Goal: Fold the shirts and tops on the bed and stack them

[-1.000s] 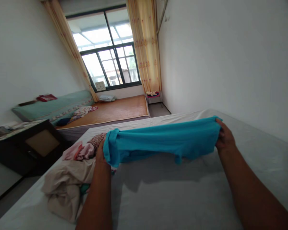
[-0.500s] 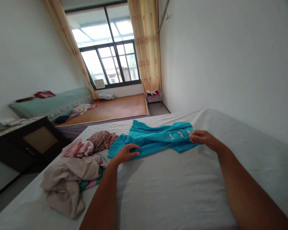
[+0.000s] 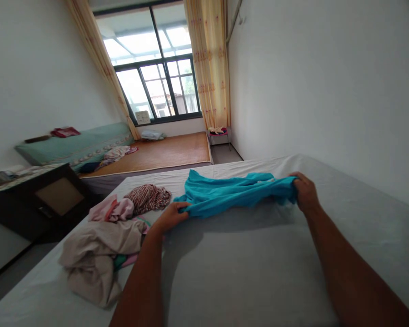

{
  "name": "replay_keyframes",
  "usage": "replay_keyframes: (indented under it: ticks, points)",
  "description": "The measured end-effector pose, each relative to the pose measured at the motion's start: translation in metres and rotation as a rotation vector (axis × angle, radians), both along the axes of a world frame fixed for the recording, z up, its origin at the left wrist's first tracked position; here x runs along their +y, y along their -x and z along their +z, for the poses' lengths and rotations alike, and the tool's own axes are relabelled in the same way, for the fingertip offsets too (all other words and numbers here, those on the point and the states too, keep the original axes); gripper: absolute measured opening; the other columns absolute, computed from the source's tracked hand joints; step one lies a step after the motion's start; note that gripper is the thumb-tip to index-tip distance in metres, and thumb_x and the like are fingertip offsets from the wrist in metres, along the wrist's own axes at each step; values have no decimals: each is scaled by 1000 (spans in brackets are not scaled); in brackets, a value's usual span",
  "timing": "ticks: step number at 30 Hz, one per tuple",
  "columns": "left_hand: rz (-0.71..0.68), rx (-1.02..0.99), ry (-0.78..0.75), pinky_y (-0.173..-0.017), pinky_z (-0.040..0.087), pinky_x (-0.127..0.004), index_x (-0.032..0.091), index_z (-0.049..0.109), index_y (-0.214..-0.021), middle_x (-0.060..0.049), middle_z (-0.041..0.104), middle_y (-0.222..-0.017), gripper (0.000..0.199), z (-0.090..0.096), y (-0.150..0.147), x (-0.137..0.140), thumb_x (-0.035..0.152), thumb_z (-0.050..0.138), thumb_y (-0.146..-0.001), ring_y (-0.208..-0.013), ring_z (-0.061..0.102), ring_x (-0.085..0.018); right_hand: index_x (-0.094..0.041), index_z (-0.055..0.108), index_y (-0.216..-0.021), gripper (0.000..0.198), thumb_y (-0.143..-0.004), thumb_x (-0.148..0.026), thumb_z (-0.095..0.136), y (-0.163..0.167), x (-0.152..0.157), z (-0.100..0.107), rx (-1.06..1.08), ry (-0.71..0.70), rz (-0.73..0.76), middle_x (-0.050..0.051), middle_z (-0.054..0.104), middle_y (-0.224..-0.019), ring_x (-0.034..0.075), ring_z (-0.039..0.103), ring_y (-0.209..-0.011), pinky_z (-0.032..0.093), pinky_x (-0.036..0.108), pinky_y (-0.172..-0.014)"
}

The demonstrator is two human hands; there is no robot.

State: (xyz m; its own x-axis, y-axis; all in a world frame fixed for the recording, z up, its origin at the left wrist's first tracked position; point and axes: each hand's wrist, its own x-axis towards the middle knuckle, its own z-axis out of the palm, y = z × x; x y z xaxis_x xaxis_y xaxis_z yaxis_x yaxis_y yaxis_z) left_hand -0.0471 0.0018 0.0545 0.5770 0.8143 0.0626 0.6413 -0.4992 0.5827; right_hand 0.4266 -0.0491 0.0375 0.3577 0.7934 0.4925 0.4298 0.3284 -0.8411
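The left hand (image 3: 172,215) and right hand (image 3: 306,193) are bare, with narrow wrists (image 3: 157,230) and broader, uncovered forearms (image 3: 344,259)

Bare forearms (image 3: 143,277) extend forward, well apart. The left hand (image 3: 171,216), turned inward, pinches; the right hand (image 3: 305,191), slightly higher, grips.

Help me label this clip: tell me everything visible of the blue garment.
The turquoise garment looks like thin, soft cloth, plain but for small white marks near its right end. It is spread crosswise and wrinkled over the bed's pale sheet, its near right part lifted off it. The left hand pinches its near left corner; the right hand grips its right end. Its exact cut cannot be told.
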Motion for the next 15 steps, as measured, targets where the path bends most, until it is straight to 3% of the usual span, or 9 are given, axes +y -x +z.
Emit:
replay_keyframes:
  ticks: [2, 4, 6, 7, 10, 12, 15]
  points:
    - [-192, -53, 165, -67, 45, -21, 13, 73, -94, 0, 68, -78, 27, 17, 3, -10, 32, 58, -81, -72, 60, -15, -24, 60, -86, 42, -83, -60, 40, -13, -20, 15, 157, 58, 196, 3, 63, -69, 21, 59, -62, 49, 32, -58]
    - [-338, -56, 313, -68, 45, -21, 13, 73, -96, -1, 69, -80, 32, 28, 7, -19, 38, 67, -78, -73, 61, -15, -23, 61, -81, 62, -77, -79, 34, -22, -38, 22, 228, 236, 499, 4, 61, -60, 21, 59, -54, 48, 33, -52]
    - [-397, -126, 410, -70, 47, -23, 13, 73, -103, -5, 72, -84, 42, 33, 14, -23, 45, 70, -76, -76, 63, -17, -23, 60, -71, 72, -67, -90, 33, -28, -47, 23, 282, 317, 694, 3, 56, -51, 19, 56, -46, 47, 33, -50]
    - [-388, -192, 427, -70, 49, -25, 12, 72, -106, -7, 73, -84, 46, 33, 18, -23, 49, 68, -77, -75, 65, -18, -24, 59, -67, 73, -64, -92, 32, -31, -49, 22, 309, 292, 703, 1, 52, -47, 17, 52, -41, 46, 33, -48]
    - [-212, -373, 365, -66, 51, -27, 11, 70, -108, -12, 73, -81, 52, 24, 29, -15, 55, 55, -85, -72, 67, -19, -27, 55, -66, 63, -72, -86, 35, -38, -37, 13, 413, 180, 541, -3, 47, -46, 11, 40, -34, 45, 31, -45]
    - [-5, -417, 284, -70, 53, -30, 12, 68, -113, -13, 74, -95, 51, 12, 32, -4, 54, 53, -87, -83, 68, -22, -27, 58, -76, 51, -78, -75, 42, -40, -21, 2, 384, 210, 384, -1, 57, -57, 12, 49, -41, 50, 32, -51]
    - [318, -271, 108, -85, 53, -35, 13, 65, -119, -14, 68, -118, 48, -13, 28, 16, 46, 54, -85, -104, 65, -25, -23, 62, -89, 39, -77, -60, 55, -41, 4, -21, 94, 345, 43, 7, 71, -86, 21, 67, -72, 55, 37, -70]
